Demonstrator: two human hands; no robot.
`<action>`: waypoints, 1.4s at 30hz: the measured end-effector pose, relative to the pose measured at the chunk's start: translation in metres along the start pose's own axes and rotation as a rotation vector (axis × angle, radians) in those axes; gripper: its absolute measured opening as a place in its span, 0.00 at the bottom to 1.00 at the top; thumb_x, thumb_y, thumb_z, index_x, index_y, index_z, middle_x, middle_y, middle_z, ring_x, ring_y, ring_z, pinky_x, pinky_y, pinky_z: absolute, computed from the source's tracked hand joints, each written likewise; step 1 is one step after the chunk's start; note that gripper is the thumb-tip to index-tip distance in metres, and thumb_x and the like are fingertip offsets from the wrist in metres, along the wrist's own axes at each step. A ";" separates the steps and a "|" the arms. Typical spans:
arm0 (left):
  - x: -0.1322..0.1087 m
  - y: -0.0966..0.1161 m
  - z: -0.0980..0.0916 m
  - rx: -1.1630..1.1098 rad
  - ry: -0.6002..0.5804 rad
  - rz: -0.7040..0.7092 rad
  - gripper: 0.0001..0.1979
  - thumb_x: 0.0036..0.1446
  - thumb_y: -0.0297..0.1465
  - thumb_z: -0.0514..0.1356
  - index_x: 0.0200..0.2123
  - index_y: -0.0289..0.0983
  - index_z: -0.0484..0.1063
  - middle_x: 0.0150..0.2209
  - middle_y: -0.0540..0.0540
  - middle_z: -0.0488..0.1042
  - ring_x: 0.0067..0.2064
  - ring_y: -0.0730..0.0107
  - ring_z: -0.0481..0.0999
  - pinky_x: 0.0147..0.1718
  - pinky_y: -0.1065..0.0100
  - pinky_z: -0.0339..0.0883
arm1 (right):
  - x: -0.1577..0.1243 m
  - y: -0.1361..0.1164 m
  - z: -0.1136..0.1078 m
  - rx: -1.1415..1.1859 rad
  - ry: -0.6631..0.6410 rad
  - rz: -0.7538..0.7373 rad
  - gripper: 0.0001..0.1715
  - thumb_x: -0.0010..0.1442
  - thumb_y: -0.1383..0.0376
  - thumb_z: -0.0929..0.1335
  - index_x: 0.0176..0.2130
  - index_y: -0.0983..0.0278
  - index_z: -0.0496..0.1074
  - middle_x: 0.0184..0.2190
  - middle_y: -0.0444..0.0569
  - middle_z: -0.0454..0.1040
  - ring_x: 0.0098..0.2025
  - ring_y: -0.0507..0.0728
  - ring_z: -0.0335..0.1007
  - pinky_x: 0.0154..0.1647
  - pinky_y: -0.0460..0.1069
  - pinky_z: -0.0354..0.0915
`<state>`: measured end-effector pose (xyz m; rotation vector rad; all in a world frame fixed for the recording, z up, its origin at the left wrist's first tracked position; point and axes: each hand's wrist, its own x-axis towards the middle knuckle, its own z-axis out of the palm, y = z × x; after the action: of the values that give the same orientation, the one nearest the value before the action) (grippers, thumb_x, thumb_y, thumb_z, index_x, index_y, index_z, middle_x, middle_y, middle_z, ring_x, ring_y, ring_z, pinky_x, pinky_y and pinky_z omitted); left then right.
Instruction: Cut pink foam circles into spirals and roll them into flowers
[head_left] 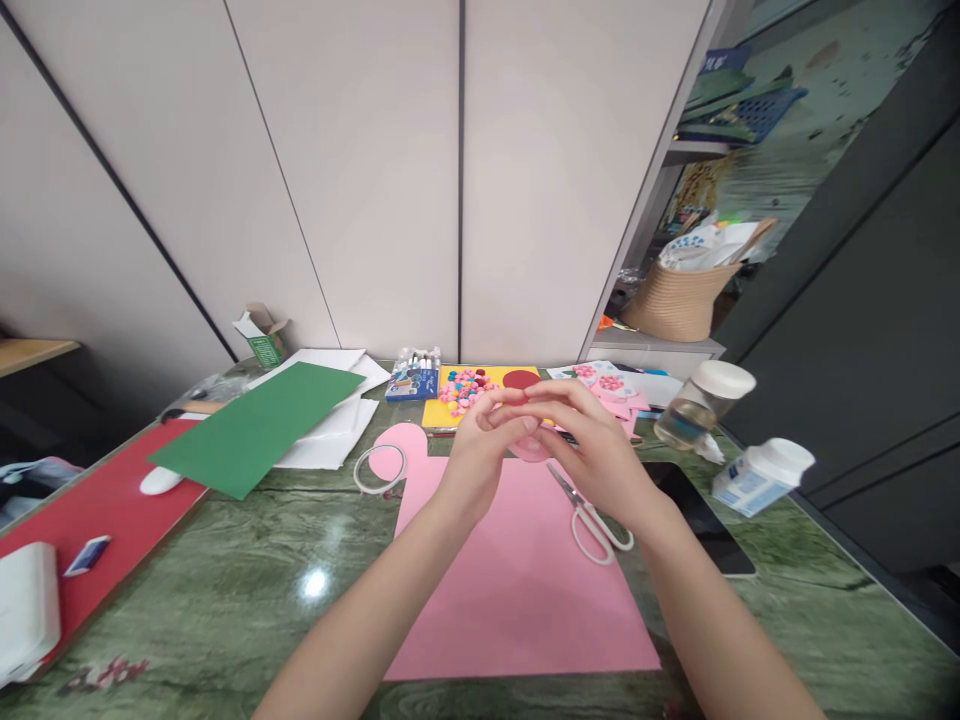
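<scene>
My left hand [484,450] and my right hand [589,440] meet above the table, fingertips touching and thumbs close together. Both are closed on a pink paper circle [531,450], whose lower edge shows under the fingers; the rest of it is hidden. Below lies a large pink sheet [510,580]. White-handled scissors [589,520] rest on that sheet, beside my right wrist. Left of the hands, another pink paper circle [397,440] lies flat, partly overlapped by a white ring [358,470].
Behind the hands are a yellow sheet [435,413] with colourful pompoms [465,388], a red circle [521,379] and a marker box [412,385]. Green card [262,425] lies left. At right are a dark tablet [697,520], a jar [701,405] and a white bottle [765,475].
</scene>
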<state>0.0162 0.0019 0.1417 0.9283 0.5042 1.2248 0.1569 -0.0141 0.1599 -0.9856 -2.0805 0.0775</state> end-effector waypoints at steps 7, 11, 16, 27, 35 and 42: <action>-0.003 -0.003 0.004 -0.034 0.046 0.010 0.15 0.45 0.28 0.65 0.38 0.38 0.68 0.31 0.50 0.74 0.34 0.73 0.73 0.40 0.67 0.62 | 0.001 0.000 0.006 -0.062 0.211 0.050 0.07 0.57 0.69 0.65 0.35 0.58 0.71 0.42 0.49 0.68 0.45 0.57 0.67 0.45 0.55 0.65; -0.004 -0.004 0.007 -0.050 0.019 -0.008 0.14 0.45 0.28 0.65 0.37 0.38 0.68 0.30 0.50 0.74 0.33 0.73 0.73 0.38 0.68 0.62 | 0.002 -0.002 0.005 -0.060 0.250 0.085 0.04 0.54 0.69 0.67 0.30 0.59 0.68 0.40 0.48 0.69 0.43 0.57 0.68 0.43 0.54 0.65; -0.006 -0.005 0.008 -0.031 0.023 -0.022 0.15 0.44 0.29 0.66 0.37 0.39 0.67 0.27 0.52 0.73 0.29 0.73 0.72 0.34 0.69 0.61 | 0.002 -0.003 0.005 -0.038 0.229 0.096 0.06 0.52 0.71 0.67 0.28 0.60 0.66 0.39 0.47 0.69 0.43 0.57 0.68 0.44 0.54 0.64; -0.001 -0.003 0.002 -0.039 0.060 -0.005 0.16 0.43 0.28 0.66 0.37 0.39 0.67 0.26 0.53 0.72 0.30 0.75 0.72 0.37 0.69 0.62 | 0.002 -0.001 -0.003 -0.060 0.157 0.039 0.07 0.57 0.68 0.66 0.36 0.57 0.72 0.40 0.48 0.69 0.43 0.57 0.68 0.44 0.55 0.65; -0.001 0.004 0.002 0.062 -0.019 -0.027 0.17 0.44 0.29 0.66 0.40 0.38 0.69 0.25 0.51 0.72 0.29 0.72 0.71 0.35 0.66 0.63 | -0.001 0.003 -0.003 -0.036 0.032 -0.042 0.18 0.60 0.69 0.61 0.45 0.53 0.70 0.46 0.49 0.68 0.49 0.58 0.65 0.46 0.55 0.65; -0.002 -0.004 0.003 -0.023 -0.020 -0.030 0.16 0.46 0.28 0.64 0.40 0.39 0.67 0.31 0.49 0.73 0.34 0.71 0.73 0.41 0.65 0.62 | 0.000 -0.001 0.002 -0.065 0.227 0.058 0.06 0.55 0.69 0.66 0.33 0.58 0.71 0.41 0.48 0.69 0.44 0.57 0.68 0.44 0.54 0.65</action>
<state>0.0202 -0.0013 0.1399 0.9100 0.4856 1.1904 0.1545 -0.0143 0.1592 -1.0439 -1.8572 -0.0701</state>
